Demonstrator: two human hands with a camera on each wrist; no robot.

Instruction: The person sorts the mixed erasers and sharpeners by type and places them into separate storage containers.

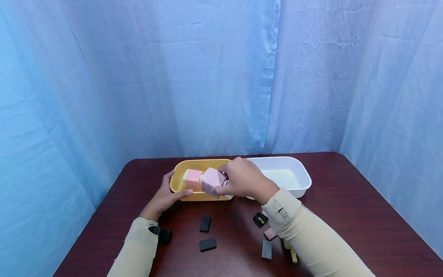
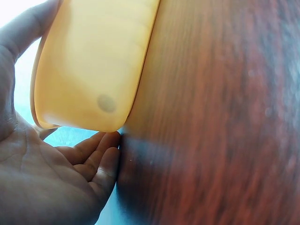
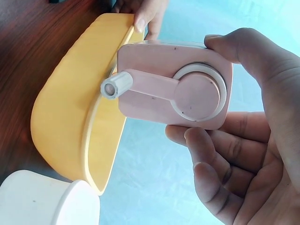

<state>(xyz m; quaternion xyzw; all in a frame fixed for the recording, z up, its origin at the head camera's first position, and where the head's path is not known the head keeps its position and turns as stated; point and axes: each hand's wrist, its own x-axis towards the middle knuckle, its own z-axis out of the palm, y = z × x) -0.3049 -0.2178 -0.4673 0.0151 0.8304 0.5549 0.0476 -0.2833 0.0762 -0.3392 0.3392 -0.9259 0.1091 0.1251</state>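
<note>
My right hand (image 1: 242,177) grips a pale pink, box-shaped pencil sharpener with a hand crank (image 3: 154,89) over the right part of a yellow bin (image 1: 194,197). In the right wrist view, the thumb is on one edge of the sharpener and curled fingers on the opposite edge, the crank facing the camera. A pink and white block-like thing (image 1: 194,179) sits inside the bin, left of the sharpener. My left hand (image 1: 164,196) holds the bin's left end, thumb over the front rim and fingers around the end wall (image 2: 89,70).
A white bin (image 1: 304,181) stands right of the yellow one, partly behind my right hand. Nearer on the dark red table lie two black blocks (image 1: 207,244), a grey block (image 1: 267,250), a pink block (image 1: 270,233), a black item with yellow (image 1: 260,219) and a yellow piece (image 1: 293,256) beside my sleeve.
</note>
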